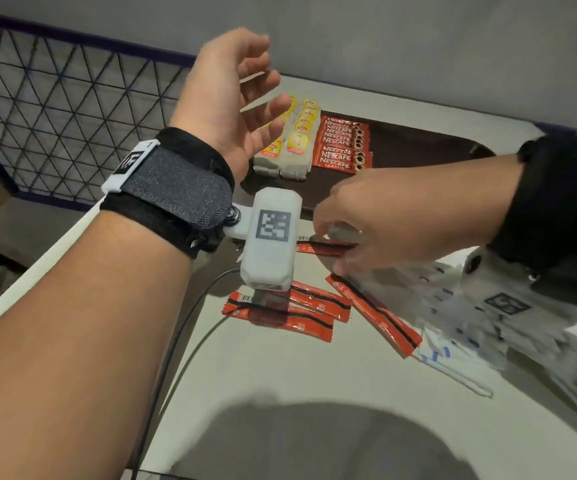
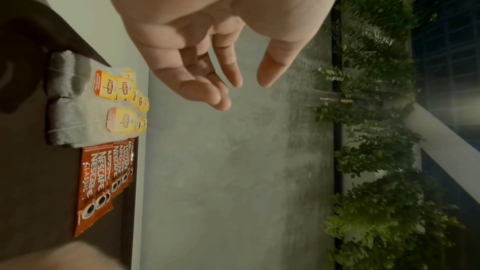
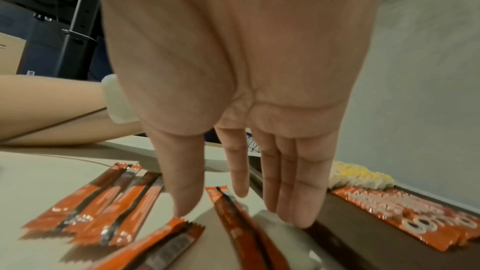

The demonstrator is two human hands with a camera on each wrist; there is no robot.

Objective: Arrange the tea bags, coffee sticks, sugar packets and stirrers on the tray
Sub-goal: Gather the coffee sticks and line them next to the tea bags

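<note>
A dark brown tray [image 1: 418, 150] holds two rows of tea bags [image 1: 294, 143] and a fanned row of red coffee sticks [image 1: 344, 143]. My left hand [image 1: 273, 88] hovers open above the tea bags and holds nothing; its relaxed fingers [image 2: 223, 102] show in the left wrist view. My right hand [image 1: 332, 249] reaches down by the tray's front edge. Its fingers are straight, with the thumb and fingertips [image 3: 298, 219] either side of a loose coffee stick [image 3: 239, 223]. The fingertips touch a white packet [image 3: 280, 233]. More loose coffee sticks [image 1: 287, 310] lie on the table.
White sugar packets and wrapped stirrers [image 1: 470, 323] are heaped on the table at the right, partly under my right wrist. A black cable [image 1: 183, 341] runs across the table's near left. A mesh railing [image 1: 55, 98] stands beyond the left edge. A grey wall is behind the tray.
</note>
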